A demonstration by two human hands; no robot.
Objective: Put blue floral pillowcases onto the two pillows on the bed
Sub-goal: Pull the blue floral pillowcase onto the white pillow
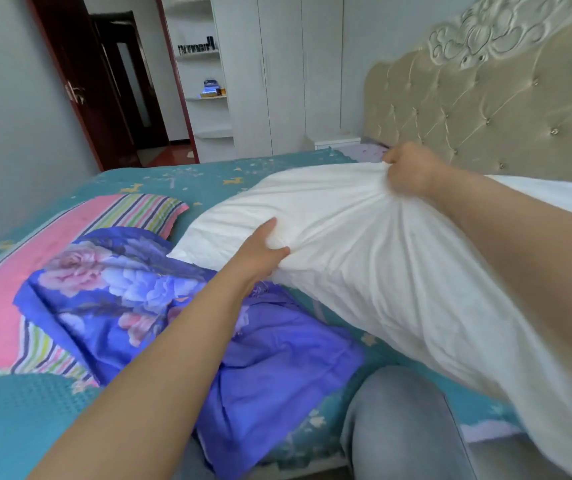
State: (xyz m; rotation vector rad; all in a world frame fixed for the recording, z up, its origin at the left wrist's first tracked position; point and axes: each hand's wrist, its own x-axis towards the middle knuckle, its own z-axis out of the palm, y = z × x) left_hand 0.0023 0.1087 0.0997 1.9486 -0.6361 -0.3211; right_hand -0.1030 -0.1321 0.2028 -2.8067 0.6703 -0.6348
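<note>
Right now the bare white pillow (364,244) is lifted at a slant over the right half of the bed, uncovered, its far end raised toward the headboard (485,109) and its near end sagging off the bed's near edge. The right hand (412,169) clenches a bunch of its fabric at the far end; the left hand (260,252) pinches a fold along its left edge, thumb on top and fingers curled beneath. Just left of the pillow, partly under it, the blue floral pillowcases (160,306) lie crumpled on the teal bedspread (18,420), overlapping a pink striped cover (7,271) further left. A second white pillow (554,195) seems to lie at the far right by the headboard.

The step in hand looks like fetching the first pillow toward the cases; nothing is cased yet. Next, probably, one hand must let go, find a case's open end, and feed a pillow corner in.
</note>
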